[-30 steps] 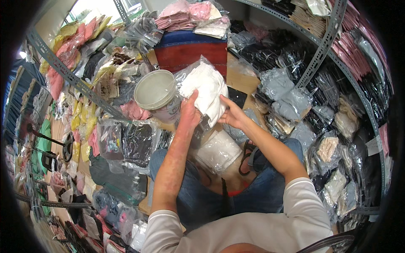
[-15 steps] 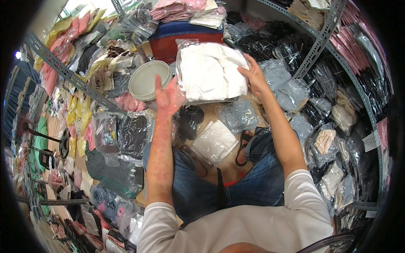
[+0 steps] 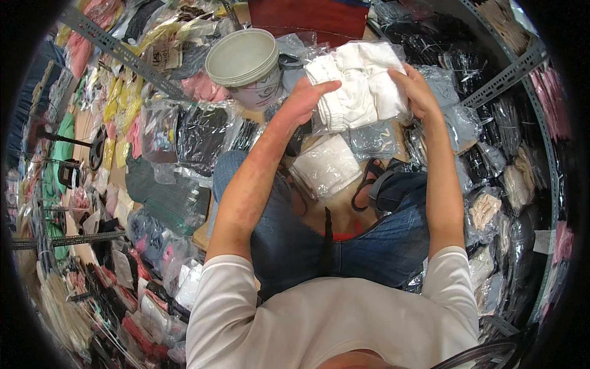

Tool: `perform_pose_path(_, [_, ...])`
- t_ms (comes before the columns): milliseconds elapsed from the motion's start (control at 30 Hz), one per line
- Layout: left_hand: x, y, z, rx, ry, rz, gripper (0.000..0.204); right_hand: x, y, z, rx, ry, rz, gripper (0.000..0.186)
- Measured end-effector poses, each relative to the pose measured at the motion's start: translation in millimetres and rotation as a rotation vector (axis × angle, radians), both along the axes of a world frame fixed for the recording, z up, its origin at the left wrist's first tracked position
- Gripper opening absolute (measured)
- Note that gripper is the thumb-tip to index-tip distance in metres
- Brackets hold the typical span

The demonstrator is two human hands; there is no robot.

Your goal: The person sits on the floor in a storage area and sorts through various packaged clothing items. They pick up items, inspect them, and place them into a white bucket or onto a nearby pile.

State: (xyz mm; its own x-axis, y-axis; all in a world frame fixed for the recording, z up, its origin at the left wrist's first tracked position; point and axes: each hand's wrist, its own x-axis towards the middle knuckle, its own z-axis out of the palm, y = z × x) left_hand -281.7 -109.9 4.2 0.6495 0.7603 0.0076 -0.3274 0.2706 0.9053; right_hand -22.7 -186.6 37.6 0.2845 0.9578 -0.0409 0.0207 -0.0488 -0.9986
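Note:
Both hands hold up a clear plastic bag of folded white clothing (image 3: 356, 86) in front of me. My left hand (image 3: 304, 98) grips its left edge, fingers stretched across the front. On the bag's right side my right hand (image 3: 415, 89) clasps it. Under the bag, on the floor between my knees, lies another bagged white garment (image 3: 326, 169). A white plastic bucket with a lid (image 3: 246, 64) stands just left of the held bag.
Bagged garments in black, grey, pink and yellow are heaped all around. Metal shelf rails (image 3: 123, 52) run at the left and a rail (image 3: 504, 74) at the right. A red box (image 3: 307, 15) stands behind the bucket. A black sandal (image 3: 369, 181) lies by my right leg.
The bag of white clothing has been turned and lifted from beside the bucket to in front of me; my right hand has shifted to its right edge.

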Motion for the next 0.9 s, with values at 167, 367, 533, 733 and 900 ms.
perform_pose_path(167, [-3.8, 4.7, -8.9, -0.125, 0.104, 0.063, 0.043, 18.1, 11.0, -14.0, 0.039, -0.486, -0.100, 0.051])
perform_pose_path(367, [1.6, 12.2, -8.5, 0.002, 0.189, 0.254, 0.047, 22.3, 11.3, 2.8, 0.184, -0.380, -0.116, 0.045])
perform_pose_path(533, [-17.9, 39.0, -17.2, 0.031, 0.383, 0.430, 0.056, 33.3, 9.0, -3.9, 0.272, -0.463, -0.023, 0.039])
perform_pose_path(733, [-46.9, 45.7, -23.2, 0.787, 1.113, 0.189, 0.066, 25.9, 10.1, -33.6, 0.261, -0.927, 0.104, 0.039])
perform_pose_path(900, [-59.9, 48.6, -28.2, 0.887, 1.380, -0.190, 0.060, -2.2, 7.5, -36.9, 0.141, -0.839, 0.270, 0.034])
